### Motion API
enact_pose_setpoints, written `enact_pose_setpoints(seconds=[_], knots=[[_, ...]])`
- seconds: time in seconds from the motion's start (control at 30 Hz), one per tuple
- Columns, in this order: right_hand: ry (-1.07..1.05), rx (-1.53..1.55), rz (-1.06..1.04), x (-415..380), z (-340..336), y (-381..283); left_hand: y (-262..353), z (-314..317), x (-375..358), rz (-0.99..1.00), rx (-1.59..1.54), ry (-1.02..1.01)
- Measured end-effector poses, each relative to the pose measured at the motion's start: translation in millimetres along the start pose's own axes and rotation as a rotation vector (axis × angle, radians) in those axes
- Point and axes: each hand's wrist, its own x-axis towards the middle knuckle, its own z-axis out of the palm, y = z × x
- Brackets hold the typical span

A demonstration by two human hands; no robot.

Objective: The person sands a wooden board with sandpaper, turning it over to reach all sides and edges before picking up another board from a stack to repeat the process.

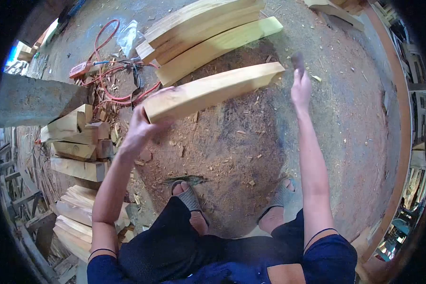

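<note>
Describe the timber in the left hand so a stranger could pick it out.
Start at the sandalled feet and look across the floor beyond them. The held timber is the nearest long curved one, its left end gripped by the left hand; the neighbouring timbers lie beyond it, untouched.

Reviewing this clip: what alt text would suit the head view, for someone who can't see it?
A person's left hand grips one end of a curved wooden beam, while the right hand, beyond its other end, holds a blurred dark object. More curved timber lies ahead on the chip-strewn floor, with wooden blocks stacked at left.
</note>
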Motion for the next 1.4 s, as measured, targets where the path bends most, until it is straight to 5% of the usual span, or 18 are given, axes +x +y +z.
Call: enact_pose_setpoints(seconds=[0.07,0.13,0.17,0.2,0.27,0.37,0.47,0.57,0.67,0.73,0.77,0.97,1.07,1.1,1.13,1.27,1.33,1.4], knots=[[0.079,0.127,-0.085,-5,6,-5,30,-11,10,0.289,0.617,-0.223],[0.044,-0.043,-0.264,-8,25,-8,21,-16,14,0.372,0.761,-0.157],[-0.159,0.051,-0.151,-15,28,-19,16,-17,12,0.374,0.765,-0.16],[-0.06,-0.102,-0.38,-14,49,-7,12,-19,9,0.287,0.654,-0.111],[0.038,-0.035,-0.416,-13,68,6,2,-19,0,0.194,0.546,-0.056],[0.121,0.066,-0.394,-9,88,-1,-8,-1,-15,-0.284,-0.522,0.071],[-0.003,-0.047,-0.367,-39,81,-60,-9,-2,-21,-0.538,-1.05,0.22],[0.124,-0.036,-0.84,-118,108,-110,-16,-3,-18,-0.572,-0.981,0.28],[-0.174,0.141,-0.99,-197,107,-149,-43,-22,-18,-0.554,-0.828,0.303],[-0.233,0.154,-1.023,-191,100,-143,-54,-31,-24,-0.57,-1.01,0.13],[-0.305,0.175,-1.07,-186,96,-138,-62,-29,-25,-0.567,-0.98,0.218],[0.14,-0.082,-0.632,-25,80,-14,-45,-15,-21,-0.638,-1.14,0.289],[0.398,-0.223,-0.5,-22,100,-2,-52,-16,-22,-0.708,-1.358,0.282],[0.166,-0.128,-0.455,-48,82,-38,-55,-14,-22,-0.788,-1.516,0.292],[0.114,-0.12,-0.626,-71,82,-52,-56,-11,-22,-0.785,-1.519,0.282],[-0.126,-0.116,-0.707,-106,89,-51,-56,-9,-22,-0.786,-1.407,0.411],[0.123,-0.05,-0.618,-70,86,-24,-58,-14,-25,-0.754,-1.361,0.352],[0.24,0.076,-0.246,-25,81,10,-39,-6,-24,-0.661,-1.087,0.319]])
